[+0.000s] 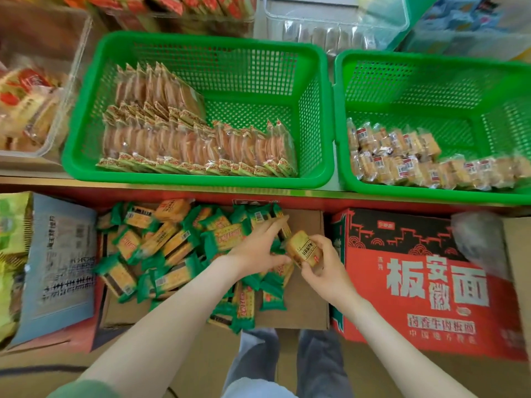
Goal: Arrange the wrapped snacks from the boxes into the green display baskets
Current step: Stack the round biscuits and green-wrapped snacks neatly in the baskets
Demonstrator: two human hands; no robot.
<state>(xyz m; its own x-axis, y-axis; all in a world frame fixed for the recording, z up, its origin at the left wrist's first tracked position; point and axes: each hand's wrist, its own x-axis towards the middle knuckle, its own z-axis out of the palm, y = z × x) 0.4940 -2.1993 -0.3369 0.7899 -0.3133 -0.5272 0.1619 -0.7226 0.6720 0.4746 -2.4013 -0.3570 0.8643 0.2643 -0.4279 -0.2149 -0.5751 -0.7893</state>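
Right hand (319,264) grips a snack packet (303,249) above the cardboard box (301,305); left hand (257,245) reaches spread-fingered over loose packets (172,239) inside it. Gathering step, likely; next, carry them to a green basket (198,179) beyond the box.

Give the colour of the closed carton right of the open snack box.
Red cardboard carton with grey-white characters and a black skyline band; head view.

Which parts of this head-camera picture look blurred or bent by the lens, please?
In the head view, the wide lens bows the shelf edge and the left green basket rim; motion blur smears the clear bin at top and the grey object far right; the right hand and its wrapped snack look fairly sharp; light is even.
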